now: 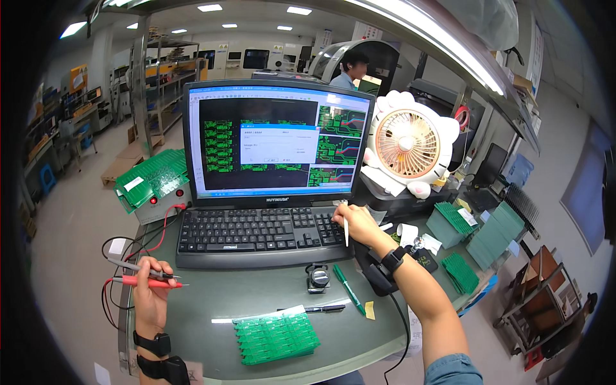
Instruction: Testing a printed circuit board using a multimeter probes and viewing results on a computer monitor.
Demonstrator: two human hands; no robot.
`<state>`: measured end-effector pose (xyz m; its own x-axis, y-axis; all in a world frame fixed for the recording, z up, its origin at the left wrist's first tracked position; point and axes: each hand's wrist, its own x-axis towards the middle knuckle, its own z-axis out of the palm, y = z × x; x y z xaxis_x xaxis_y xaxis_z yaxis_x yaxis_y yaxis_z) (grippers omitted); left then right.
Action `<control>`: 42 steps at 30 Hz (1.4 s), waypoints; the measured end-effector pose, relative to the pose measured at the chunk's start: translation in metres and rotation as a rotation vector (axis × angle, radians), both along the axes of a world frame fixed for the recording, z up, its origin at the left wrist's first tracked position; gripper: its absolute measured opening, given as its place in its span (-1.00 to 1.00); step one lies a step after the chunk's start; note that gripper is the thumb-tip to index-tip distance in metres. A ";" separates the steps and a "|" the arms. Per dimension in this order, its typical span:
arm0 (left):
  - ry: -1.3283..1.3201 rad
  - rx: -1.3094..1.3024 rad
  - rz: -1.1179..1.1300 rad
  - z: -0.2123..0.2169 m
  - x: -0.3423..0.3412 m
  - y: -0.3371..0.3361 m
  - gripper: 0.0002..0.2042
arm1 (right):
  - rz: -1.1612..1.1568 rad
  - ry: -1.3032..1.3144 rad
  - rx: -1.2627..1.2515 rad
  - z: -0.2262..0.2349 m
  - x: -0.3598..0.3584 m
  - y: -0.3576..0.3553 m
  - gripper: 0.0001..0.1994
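Note:
My left hand (149,296) is closed round two test probes, a red probe (144,282) and a grey-black probe (144,269), whose tips point right above the table. My right hand (357,222) is at the right end of the black keyboard (234,231), over the number keys. A slim white stick, perhaps a pen or tweezers, (346,232) sticks down from its closed fingers. The monitor (269,147) behind the keyboard displays green circuit layouts with a dialog box over them. A stack of green circuit boards (276,335) lies on the table in front of me.
A green pen (348,289), a black pen (324,308) and a small black-and-silver device (317,278) lie before the keyboard. More green boards (151,176) rest on a box at left; others (452,221) stand at right. A white fan (410,144) is beside the monitor. Probe cables loop at left.

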<state>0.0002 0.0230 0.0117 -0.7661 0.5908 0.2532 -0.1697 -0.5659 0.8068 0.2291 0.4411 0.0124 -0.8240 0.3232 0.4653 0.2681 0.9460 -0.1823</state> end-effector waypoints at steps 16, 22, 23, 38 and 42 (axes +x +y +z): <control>-0.034 0.000 -0.039 -0.001 -0.001 -0.006 -0.77 | -0.225 0.055 -0.223 0.009 -0.008 -0.032 -0.84; 0.019 -0.022 -0.040 0.002 0.001 -0.005 -0.76 | -0.392 -0.265 -0.067 0.014 0.029 -0.023 -0.76; 0.024 -0.024 -0.041 0.001 0.000 -0.004 -0.76 | -0.414 -0.224 -0.130 0.018 0.029 -0.027 -0.76; 0.007 -0.016 -0.033 0.002 0.005 -0.008 -0.79 | 0.067 -0.187 -0.168 0.073 0.009 -0.141 -0.82; -0.008 -0.046 -0.066 -0.004 0.002 0.001 -0.80 | 0.165 -0.170 -0.123 0.083 0.020 -0.153 -0.81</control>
